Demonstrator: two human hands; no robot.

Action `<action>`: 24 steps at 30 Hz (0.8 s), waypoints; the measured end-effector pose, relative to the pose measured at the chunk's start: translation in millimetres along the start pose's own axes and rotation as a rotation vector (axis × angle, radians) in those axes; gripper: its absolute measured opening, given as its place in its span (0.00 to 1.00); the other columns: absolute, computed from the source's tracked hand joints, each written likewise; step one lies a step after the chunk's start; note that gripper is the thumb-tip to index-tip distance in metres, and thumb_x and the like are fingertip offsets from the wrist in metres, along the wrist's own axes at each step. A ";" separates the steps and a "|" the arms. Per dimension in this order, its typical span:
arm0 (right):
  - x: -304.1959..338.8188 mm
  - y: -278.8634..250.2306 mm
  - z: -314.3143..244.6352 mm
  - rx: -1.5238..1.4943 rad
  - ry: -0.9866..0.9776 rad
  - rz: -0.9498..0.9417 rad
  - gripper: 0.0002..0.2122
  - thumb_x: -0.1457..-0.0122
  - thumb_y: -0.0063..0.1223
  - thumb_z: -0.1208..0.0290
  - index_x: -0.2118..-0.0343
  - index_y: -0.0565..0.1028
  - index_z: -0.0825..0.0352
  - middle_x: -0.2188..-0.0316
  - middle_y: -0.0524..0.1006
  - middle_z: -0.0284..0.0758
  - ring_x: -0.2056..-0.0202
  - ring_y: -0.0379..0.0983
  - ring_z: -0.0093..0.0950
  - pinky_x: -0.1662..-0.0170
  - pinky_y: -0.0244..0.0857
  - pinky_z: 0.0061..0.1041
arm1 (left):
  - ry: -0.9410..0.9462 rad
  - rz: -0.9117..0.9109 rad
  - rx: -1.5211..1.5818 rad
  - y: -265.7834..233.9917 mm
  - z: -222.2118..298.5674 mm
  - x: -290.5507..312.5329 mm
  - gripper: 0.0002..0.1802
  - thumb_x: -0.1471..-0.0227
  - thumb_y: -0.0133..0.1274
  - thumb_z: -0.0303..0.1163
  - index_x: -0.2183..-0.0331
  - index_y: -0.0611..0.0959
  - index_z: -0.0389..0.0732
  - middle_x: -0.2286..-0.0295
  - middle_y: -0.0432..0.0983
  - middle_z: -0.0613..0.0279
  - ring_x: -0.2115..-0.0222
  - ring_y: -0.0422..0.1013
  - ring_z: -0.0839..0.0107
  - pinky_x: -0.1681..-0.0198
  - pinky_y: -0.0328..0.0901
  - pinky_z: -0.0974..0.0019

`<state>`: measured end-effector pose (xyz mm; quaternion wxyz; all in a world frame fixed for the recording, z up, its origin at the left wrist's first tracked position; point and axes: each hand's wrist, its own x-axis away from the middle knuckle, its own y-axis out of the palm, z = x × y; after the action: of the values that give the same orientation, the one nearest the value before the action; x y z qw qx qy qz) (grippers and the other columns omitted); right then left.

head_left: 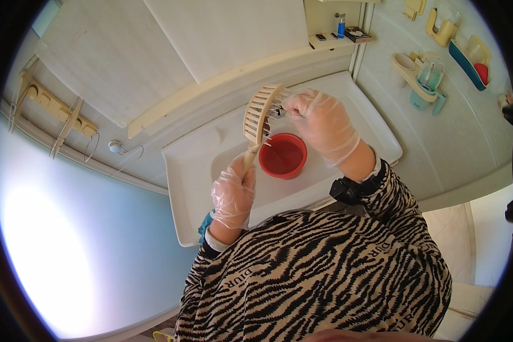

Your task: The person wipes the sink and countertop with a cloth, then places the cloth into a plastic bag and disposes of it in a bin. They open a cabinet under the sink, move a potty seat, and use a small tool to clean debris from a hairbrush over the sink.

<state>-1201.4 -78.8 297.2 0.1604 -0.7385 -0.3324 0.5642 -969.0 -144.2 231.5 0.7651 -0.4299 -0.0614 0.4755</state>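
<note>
My left hand [233, 195], in a thin clear plastic glove, is wrapped round the handle of a cream vented hairbrush [259, 112]. The brush stands tilted up, its slotted back to the left and its bristles to the right. My right hand [320, 119], gloved the same way, is closed in a fist or pinch beside the bristles. What its fingers hold, if anything, is hidden. Below and between both hands sits a round red basin [283, 165] with liquid in it. Part of its rim lies close under the brush head.
The basin stands in a white washbasin [183, 171]. Behind is a shelf [302, 57] with a blue tube [341, 26] and a small dark box [357, 35]. A cup holder [404, 71] with a light blue cup [420, 100] hangs on the right wall. A towel rack [60, 107] is at left.
</note>
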 end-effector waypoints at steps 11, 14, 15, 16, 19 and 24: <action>-0.3 -7.2 -17.6 -0.117 -0.018 0.130 0.08 0.50 0.57 0.82 0.68 0.74 0.62 0.74 0.77 0.34 0.71 0.74 0.38 0.69 0.68 0.34 | -0.047 -0.037 -0.034 -2.6 5.1 -2.5 0.16 0.43 0.56 0.29 0.51 0.82 0.42 0.77 0.76 0.56 0.78 0.71 0.69 0.70 0.69 0.65; -2.1 -2.6 -15.0 -0.058 -0.034 0.110 0.08 0.49 0.58 0.80 0.68 0.73 0.62 0.75 0.76 0.34 0.71 0.73 0.40 0.70 0.67 0.35 | -0.046 -0.024 0.002 -2.5 6.7 -2.1 0.16 0.43 0.56 0.29 0.52 0.82 0.41 0.76 0.76 0.56 0.78 0.72 0.69 0.70 0.69 0.65; -1.5 -1.2 -14.6 -0.058 -0.019 0.099 0.08 0.50 0.57 0.81 0.69 0.73 0.62 0.75 0.76 0.34 0.71 0.74 0.38 0.69 0.68 0.34 | -0.021 -0.013 0.001 -1.9 6.5 -1.4 0.16 0.43 0.56 0.29 0.52 0.82 0.41 0.76 0.76 0.55 0.77 0.72 0.69 0.69 0.69 0.64; -1.8 -0.4 -15.3 -0.066 -0.003 0.098 0.08 0.50 0.56 0.83 0.69 0.74 0.62 0.74 0.77 0.34 0.70 0.74 0.37 0.68 0.68 0.33 | -0.018 -0.004 -0.005 -2.0 7.3 -1.0 0.15 0.43 0.56 0.29 0.52 0.82 0.41 0.76 0.77 0.55 0.77 0.72 0.69 0.69 0.69 0.64; -2.1 3.8 -17.8 -0.041 -0.036 0.133 0.07 0.49 0.56 0.82 0.69 0.74 0.62 0.75 0.76 0.34 0.71 0.74 0.38 0.69 0.68 0.35 | 0.003 0.013 -0.013 -1.1 8.0 0.2 0.15 0.43 0.56 0.30 0.53 0.82 0.41 0.75 0.77 0.54 0.77 0.73 0.68 0.69 0.70 0.64; -1.7 5.8 -14.7 0.011 -0.004 0.036 0.06 0.48 0.57 0.80 0.68 0.74 0.63 0.75 0.76 0.35 0.71 0.73 0.39 0.69 0.68 0.36 | 0.009 0.019 -0.044 -1.9 6.8 -0.7 0.15 0.43 0.57 0.30 0.53 0.82 0.41 0.75 0.77 0.54 0.77 0.73 0.68 0.69 0.69 0.64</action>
<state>-1186.1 -82.1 299.5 0.1535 -0.7426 -0.3161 0.5702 -971.5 -141.0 237.3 0.7512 -0.4492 -0.0642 0.4794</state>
